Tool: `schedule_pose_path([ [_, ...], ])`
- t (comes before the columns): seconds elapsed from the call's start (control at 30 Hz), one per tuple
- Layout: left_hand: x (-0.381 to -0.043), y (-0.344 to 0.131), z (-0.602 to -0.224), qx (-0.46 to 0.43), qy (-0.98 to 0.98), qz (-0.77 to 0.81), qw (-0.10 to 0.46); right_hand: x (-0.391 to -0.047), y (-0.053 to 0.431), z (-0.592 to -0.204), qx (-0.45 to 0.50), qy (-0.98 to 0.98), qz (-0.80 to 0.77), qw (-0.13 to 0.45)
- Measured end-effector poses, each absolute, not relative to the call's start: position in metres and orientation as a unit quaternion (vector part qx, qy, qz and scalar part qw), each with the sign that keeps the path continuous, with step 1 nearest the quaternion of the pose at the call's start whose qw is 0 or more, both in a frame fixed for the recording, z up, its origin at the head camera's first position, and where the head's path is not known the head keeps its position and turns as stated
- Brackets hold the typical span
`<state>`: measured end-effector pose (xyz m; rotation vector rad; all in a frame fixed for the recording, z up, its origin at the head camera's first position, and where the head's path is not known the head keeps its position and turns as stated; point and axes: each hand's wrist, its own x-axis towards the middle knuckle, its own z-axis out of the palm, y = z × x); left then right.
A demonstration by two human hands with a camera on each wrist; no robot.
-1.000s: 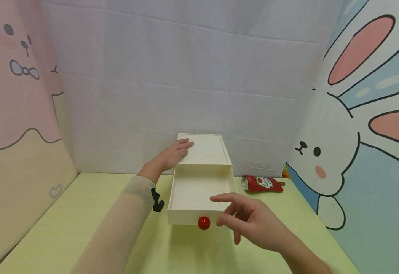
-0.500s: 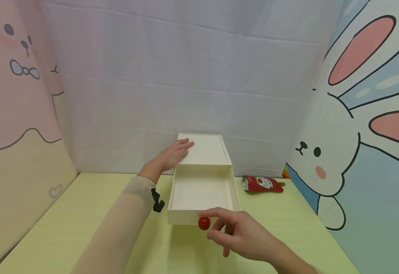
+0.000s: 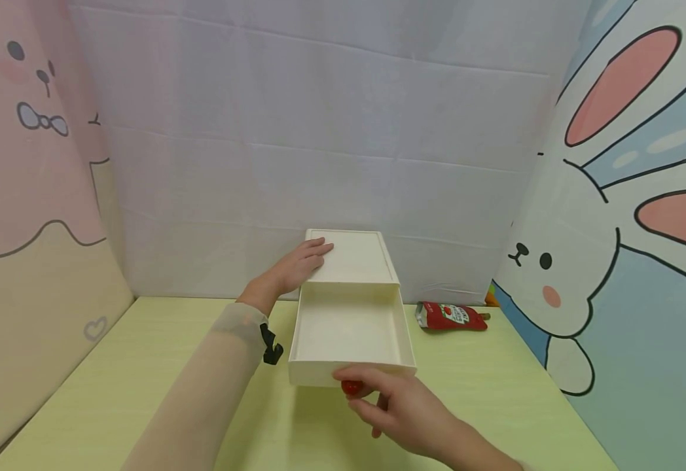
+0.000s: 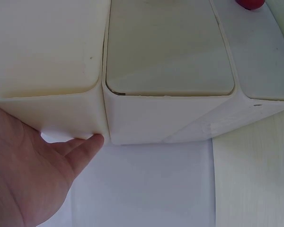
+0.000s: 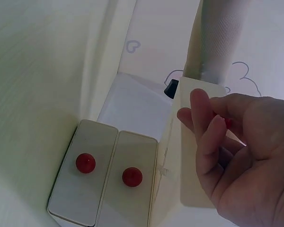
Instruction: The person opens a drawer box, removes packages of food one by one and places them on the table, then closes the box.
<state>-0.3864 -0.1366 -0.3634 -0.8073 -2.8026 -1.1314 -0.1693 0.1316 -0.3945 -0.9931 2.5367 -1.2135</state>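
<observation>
A white cabinet (image 3: 357, 255) has its top drawer (image 3: 312, 374) pulled far out, and the inside of that drawer is bare. My left hand (image 3: 298, 267) rests on the left edge of the cabinet's top with its fingers extended; in the left wrist view, fingers (image 4: 87, 153) of this hand lie against the white wall. At the drawer's front, my right hand (image 3: 398, 409) holds the round red knob (image 3: 351, 388), the index finger over it and the thumb beneath. Fingers partly hide this knob in the right wrist view.
Two lower drawers with red knobs (image 5: 132, 177) are closed below. A red ketchup pouch (image 3: 451, 316) lies on the light green table (image 3: 190, 327) to the cabinet's right. A white cloth (image 3: 260, 131) hangs behind, with cartoon-printed walls (image 3: 643, 314) on both sides.
My right hand has moved left and slightly down from the drawer's right front to the knob, its fingers coming round it. The left hand and the drawer have stayed put.
</observation>
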Motion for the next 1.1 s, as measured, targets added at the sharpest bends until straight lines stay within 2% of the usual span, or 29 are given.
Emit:
schedule_pose_path([
  [0.23, -0.389, -0.138, -0.365, -0.258, -0.896, -0.361, 0.003, -0.171, 0.13, -0.397, -0.322, 0.861, -0.389, 0.054],
  [0.53, -0.389, -0.139, -0.365, -0.257, -0.899, -0.354, 0.002, -0.174, 0.129, -0.401, -0.356, 0.856, -0.374, -0.024],
  [0.73, -0.388, -0.139, -0.363, -0.259, -0.898, -0.356, 0.001, -0.181, 0.128, -0.402, -0.36, 0.857, -0.367, -0.043],
  [1.1, -0.389, -0.137, -0.365, -0.257, -0.898, -0.356, 0.004, -0.191, 0.126, -0.401, -0.34, 0.864, -0.369, -0.044],
])
